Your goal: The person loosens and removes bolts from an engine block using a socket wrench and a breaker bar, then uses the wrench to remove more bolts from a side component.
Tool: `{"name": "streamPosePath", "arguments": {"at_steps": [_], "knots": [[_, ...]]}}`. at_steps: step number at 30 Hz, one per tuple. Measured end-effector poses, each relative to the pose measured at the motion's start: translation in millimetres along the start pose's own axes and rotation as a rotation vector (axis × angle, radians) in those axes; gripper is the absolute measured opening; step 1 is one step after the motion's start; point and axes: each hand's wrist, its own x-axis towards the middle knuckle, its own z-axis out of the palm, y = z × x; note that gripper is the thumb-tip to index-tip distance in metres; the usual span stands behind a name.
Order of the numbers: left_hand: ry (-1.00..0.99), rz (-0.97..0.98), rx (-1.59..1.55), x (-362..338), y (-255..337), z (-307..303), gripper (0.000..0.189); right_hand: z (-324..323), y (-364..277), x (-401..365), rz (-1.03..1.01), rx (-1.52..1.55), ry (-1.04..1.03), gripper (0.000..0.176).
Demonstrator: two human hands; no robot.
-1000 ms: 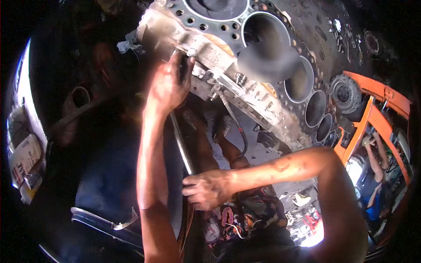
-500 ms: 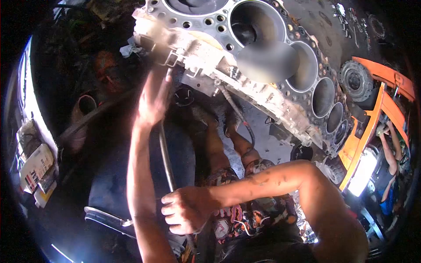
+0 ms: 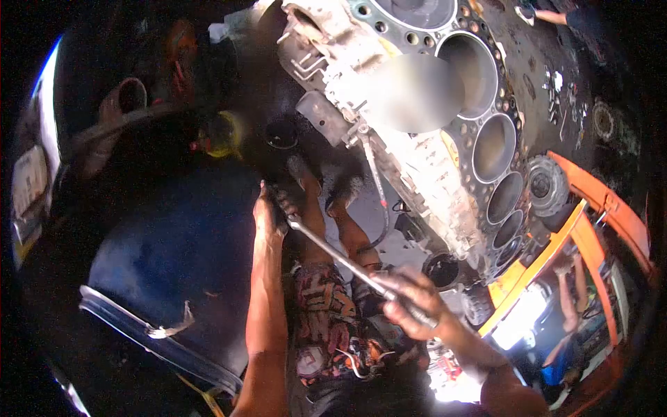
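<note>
A long metal bar tool (image 3: 337,256) runs diagonally in front of my legs. My right hand (image 3: 415,302) is wrapped round its lower handle end. At the upper end of the bar, my left hand (image 3: 274,212) has its fingers curled round a dark part whose shape is lost in shadow. Up and to the right stands a large engine block (image 3: 424,181) with a row of round cylinder bores. A hose (image 3: 375,174) hangs from a fitting on its side. The tool and both hands are apart from the block.
An orange metal frame (image 3: 611,208) and a round wheel-like part (image 3: 549,185) are at the right. A dark blue panel (image 3: 167,243) lies at the left. Tools are scattered on the floor at the upper right, near another person's arm (image 3: 550,16).
The bar has come away from the engine block's side and now lies diagonally. My left hand has moved down, and my right hand has moved right. The view has shifted.
</note>
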Motion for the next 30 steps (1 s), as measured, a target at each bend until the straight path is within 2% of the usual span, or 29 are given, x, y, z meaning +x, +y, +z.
{"name": "streamPosePath", "arguments": {"at_steps": [2,3,5,6,8,10,11,13,14,15,17,19,20,21,22,23,24,25,27,30], "knots": [[-0.065,-0.002,-0.252,2,-8,-19,0.034,7,-2,-23,0.024,-0.083,-0.19,0.057],[-0.161,0.044,-0.247,3,-9,-21,0.029,7,-11,-31,0.181,-0.046,-0.364,0.067],[-0.288,0.005,-0.44,0,-7,-16,0.028,22,10,-62,-0.09,-0.098,-0.407,0.083],[-0.304,0.002,-0.474,-7,-2,-5,0.028,11,-9,-46,-0.115,-0.05,-0.482,0.095],[-0.439,0.009,-0.503,-12,9,16,0.028,16,-5,-43,-0.038,0.278,-0.441,0.098],[-0.516,0.054,-0.418,-26,21,37,0.029,14,6,-36,0.258,0.487,-0.514,0.1],[-0.557,0.06,-0.391,-34,24,48,0.031,21,35,-40,0.617,0.578,-0.606,0.083],[-0.629,0.07,-0.371,-59,24,75,0.031,32,49,-10,0.583,0.791,-0.572,0.056],[-0.569,0.184,-0.265,-77,17,92,0.032,39,61,-5,0.621,0.731,-0.546,0.047],[-0.534,0.175,-0.224,-96,12,110,0.033,45,71,-1,0.658,0.674,-0.521,0.042],[-0.517,0.311,-0.046,-122,-3,128,0.033,45,69,8,0.562,0.571,-0.512,0.042],[-0.52,0.34,0.029,-153,-11,143,0.031,42,62,10,0.448,0.695,-0.525,0.042],[-0.507,0.404,0.088,-161,-17,145,0.03,40,53,9,0.359,0.706,-0.516,0.042],[-0.542,0.363,0.112,-171,-20,145,0.031,40,48,12,0.234,0.627,-0.492,0.042],[-0.492,0.366,0.115,-178,-27,149,0.032,39,42,14,0.115,0.544,-0.456,0.043],[-0.442,0.374,0.117,-183,-34,153,0.032,45,46,11,0.142,0.469,-0.417,0.043],[-0.564,0.363,0.125,-181,-40,151,0.03,50,46,11,0.171,0.395,-0.381,0.044],[-0.497,0.447,0.206,-182,-46,150,0.03,50,45,11,0.139,0.337,-0.324,0.043],[-0.527,0.615,0.393,-181,-54,146,0.029,44,25,24,0.077,0.222,-0.208,0.041],[-0.634,0.682,0.412,-180,-59,144,0.033,42,27,32,-0.09,0.133,-0.082,0.036]]}}
